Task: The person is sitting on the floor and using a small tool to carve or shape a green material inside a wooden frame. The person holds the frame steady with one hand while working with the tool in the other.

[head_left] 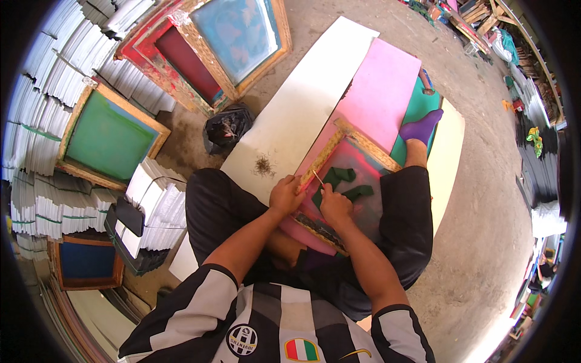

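A wooden screen-printing frame [367, 145] with pink-stained mesh lies tilted across my lap. My left hand [287, 195] grips its left rail, fingers curled over the wood. Closed around a thin, rod-like tool [318, 177], my right hand [336, 207] is above the mesh. The tool's tip points at the same rail, just beyond my left fingers; its exact kind is too small to tell. Dark green cloth strips [358, 192] rest on the mesh beside my right hand. Left of the frame, a small heap of thin bits like pulled staples [264, 166] sits on a white sheet [302, 103].
Pink [384, 85], green and cream sheets lie under my legs. A black plastic bag [227, 128] stands at the left, near more screen frames [112, 136]. Bundled paper stacks [45, 151] line the left side. A purple sock [422, 125] covers my right foot.
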Demonstrator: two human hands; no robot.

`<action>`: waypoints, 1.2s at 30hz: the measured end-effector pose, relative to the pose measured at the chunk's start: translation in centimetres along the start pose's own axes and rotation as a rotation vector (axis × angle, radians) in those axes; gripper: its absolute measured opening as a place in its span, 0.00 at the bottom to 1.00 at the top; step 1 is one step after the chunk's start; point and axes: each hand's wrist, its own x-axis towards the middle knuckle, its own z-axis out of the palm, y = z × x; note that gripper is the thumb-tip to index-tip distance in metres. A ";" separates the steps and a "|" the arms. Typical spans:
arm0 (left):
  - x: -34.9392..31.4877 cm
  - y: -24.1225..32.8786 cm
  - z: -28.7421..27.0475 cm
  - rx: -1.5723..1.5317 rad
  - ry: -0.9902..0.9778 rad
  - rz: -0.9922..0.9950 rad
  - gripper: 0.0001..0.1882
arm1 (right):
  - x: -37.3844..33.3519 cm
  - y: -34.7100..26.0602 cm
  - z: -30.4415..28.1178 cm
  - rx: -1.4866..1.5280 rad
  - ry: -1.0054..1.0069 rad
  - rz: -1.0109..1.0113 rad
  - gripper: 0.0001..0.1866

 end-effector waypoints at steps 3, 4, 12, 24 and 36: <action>0.1 0.3 -0.1 0.010 -0.006 0.003 0.27 | 0.4 0.8 1.1 0.230 0.074 -0.044 0.17; 0.1 0.5 -0.2 0.016 -0.015 0.002 0.27 | 0.7 1.4 1.8 0.360 0.113 -0.071 0.17; 0.3 0.8 -0.3 -0.008 -0.021 0.010 0.27 | 4.1 5.9 5.3 0.684 0.011 -0.157 0.13; 0.2 0.7 0.1 -0.004 -0.030 0.003 0.27 | 4.0 5.7 4.1 0.451 0.058 -0.214 0.18; 0.2 0.4 -0.4 -0.004 -0.057 -0.027 0.28 | 2.7 4.5 3.1 -0.026 0.313 -0.239 0.18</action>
